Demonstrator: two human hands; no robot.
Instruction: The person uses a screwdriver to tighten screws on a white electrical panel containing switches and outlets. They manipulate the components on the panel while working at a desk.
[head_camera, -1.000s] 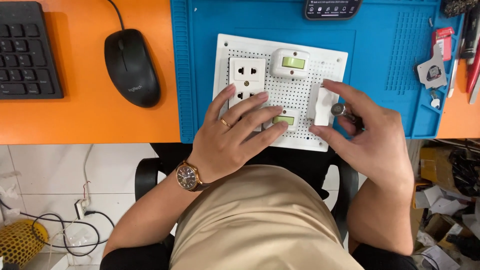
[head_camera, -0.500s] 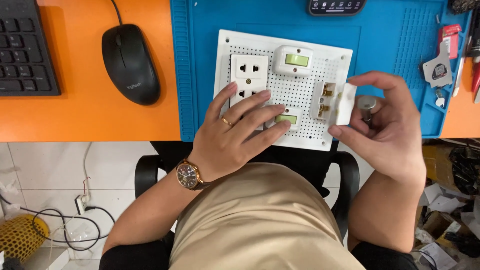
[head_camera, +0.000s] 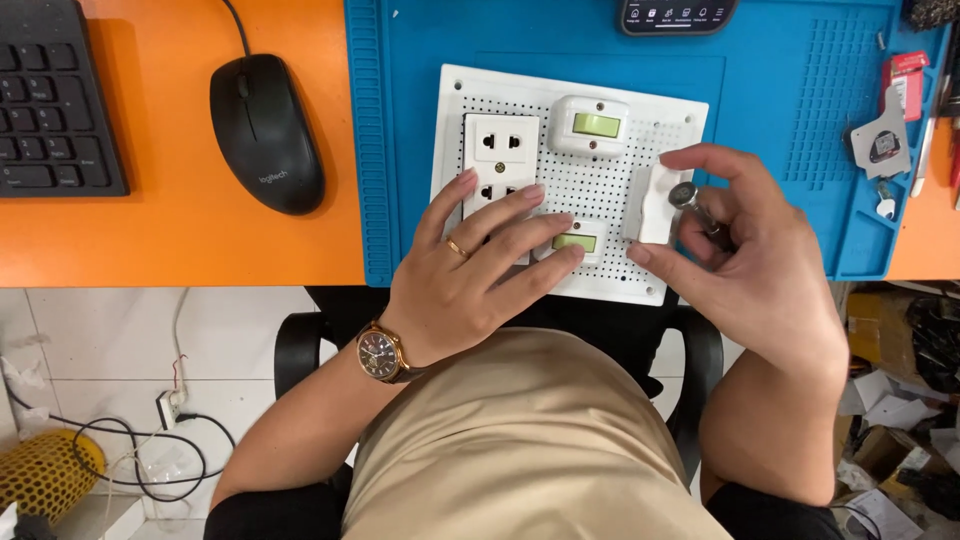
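Observation:
A white perforated board (head_camera: 590, 185) lies on a blue mat. It carries a white double socket (head_camera: 500, 150), a white switch with a green rocker (head_camera: 592, 125) at the top and a smaller green-rocker switch (head_camera: 577, 242) near its front edge. My left hand (head_camera: 470, 270) lies flat on the board, fingers spread over the socket's lower part and the small switch. My right hand (head_camera: 750, 260) grips a white switch cover (head_camera: 655, 205) at the board's right edge. A metal-tipped tool (head_camera: 686, 194) is pinched in the same hand.
The blue mat (head_camera: 780, 90) sits on an orange desk (head_camera: 180, 240). A black mouse (head_camera: 265, 135) and a black keyboard (head_camera: 50, 100) lie to the left. Small tools and parts (head_camera: 885, 140) fill the mat's right side. A dark device (head_camera: 680, 14) sits at the top.
Half a second ago my right hand held the white cover tilted away, showing brass parts beneath. Now the cover sits back against the board's right side. My left hand has stayed put.

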